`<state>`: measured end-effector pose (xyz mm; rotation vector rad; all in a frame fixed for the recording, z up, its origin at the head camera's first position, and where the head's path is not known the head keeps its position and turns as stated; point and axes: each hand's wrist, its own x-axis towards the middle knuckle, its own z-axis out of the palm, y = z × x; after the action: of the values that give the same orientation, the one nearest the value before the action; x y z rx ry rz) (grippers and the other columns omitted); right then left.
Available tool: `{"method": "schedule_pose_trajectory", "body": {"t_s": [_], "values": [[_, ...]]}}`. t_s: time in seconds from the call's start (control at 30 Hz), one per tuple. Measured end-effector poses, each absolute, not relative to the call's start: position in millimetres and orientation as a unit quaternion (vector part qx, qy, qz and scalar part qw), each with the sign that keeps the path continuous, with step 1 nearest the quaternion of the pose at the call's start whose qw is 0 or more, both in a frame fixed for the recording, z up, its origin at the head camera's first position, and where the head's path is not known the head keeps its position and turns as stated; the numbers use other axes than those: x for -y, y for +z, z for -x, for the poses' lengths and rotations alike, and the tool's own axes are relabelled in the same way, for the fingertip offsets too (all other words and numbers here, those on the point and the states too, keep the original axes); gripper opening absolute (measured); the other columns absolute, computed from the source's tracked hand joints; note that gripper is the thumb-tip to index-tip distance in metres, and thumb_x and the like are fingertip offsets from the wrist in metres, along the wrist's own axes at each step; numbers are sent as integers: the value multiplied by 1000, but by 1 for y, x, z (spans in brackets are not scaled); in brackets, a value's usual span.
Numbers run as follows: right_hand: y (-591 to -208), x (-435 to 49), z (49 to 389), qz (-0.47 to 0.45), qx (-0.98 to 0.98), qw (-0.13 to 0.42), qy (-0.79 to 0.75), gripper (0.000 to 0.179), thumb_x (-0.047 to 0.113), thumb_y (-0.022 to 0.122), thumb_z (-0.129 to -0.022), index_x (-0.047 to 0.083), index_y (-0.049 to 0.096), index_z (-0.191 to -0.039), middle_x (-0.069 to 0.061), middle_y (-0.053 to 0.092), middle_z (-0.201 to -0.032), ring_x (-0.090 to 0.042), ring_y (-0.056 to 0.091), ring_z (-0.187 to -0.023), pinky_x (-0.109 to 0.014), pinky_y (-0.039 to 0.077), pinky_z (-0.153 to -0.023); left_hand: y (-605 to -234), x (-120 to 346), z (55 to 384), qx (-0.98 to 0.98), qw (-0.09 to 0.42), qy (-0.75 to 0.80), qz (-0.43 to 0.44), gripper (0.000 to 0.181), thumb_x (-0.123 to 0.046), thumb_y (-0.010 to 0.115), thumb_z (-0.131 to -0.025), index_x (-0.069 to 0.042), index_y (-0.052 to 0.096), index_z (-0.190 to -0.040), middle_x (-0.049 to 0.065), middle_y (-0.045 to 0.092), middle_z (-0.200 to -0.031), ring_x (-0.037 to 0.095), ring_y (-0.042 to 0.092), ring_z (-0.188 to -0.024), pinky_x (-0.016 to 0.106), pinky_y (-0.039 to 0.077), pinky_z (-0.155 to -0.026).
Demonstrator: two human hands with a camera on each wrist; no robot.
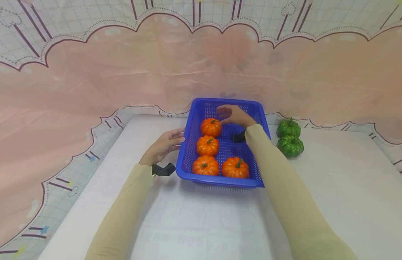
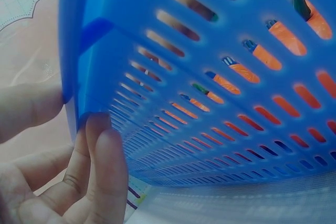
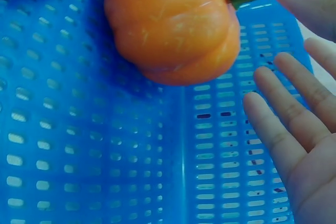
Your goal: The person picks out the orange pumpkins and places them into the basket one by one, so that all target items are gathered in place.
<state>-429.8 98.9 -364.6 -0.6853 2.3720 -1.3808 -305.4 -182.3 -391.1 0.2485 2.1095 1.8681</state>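
Note:
A blue perforated plastic basket point(image 1: 227, 183) stands on the white table with several small orange pumpkins inside. Three of these line its left side, and a fourth-corner pumpkin point(image 1: 235, 168) lies at the front right. My left hand point(image 1: 163, 146) grips the basket's left rim, thumb and fingers on either side of it in the left wrist view. Inside the far part of the basket, my right hand point(image 1: 235, 115) hovers with spread fingers and holds nothing. Closest to it is the rearmost orange pumpkin point(image 1: 211, 127), whose green stem is near the thumb in the right wrist view.
Two green pumpkins sit one behind the other to the right of the basket: a front one point(image 1: 290, 146) and a rear one point(image 1: 288, 128). A patterned pink-and-white cloth point(image 1: 175, 68) hangs behind the table. Each wrist wears a black band.

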Motion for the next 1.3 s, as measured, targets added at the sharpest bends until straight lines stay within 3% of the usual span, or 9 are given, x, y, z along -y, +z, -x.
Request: {"method": "schedule_pose_trajectory", "body": {"t_s": [1.03, 1.3], "values": [[-352, -102, 429, 245, -755, 148, -590, 63, 2, 62, -87, 6, 35, -144, -16, 39, -147, -30, 39, -136, -47, 36, -110, -389, 182, 300, -734, 159, 655, -85, 58, -12, 49, -96, -3, 24, -148, 23, 38, -146, 37, 43, -129, 50, 34, -111], [-349, -105, 431, 257, -732, 147, -613, 65, -3, 58, -89, 2, 28, -146, -17, 33, -150, -32, 36, -137, -49, 35, -110, -389, 182, 304, -741, 158, 647, -91, 57, -13, 50, -97, -3, 25, -147, 23, 38, -146, 39, 41, -131, 51, 35, -110]]}}
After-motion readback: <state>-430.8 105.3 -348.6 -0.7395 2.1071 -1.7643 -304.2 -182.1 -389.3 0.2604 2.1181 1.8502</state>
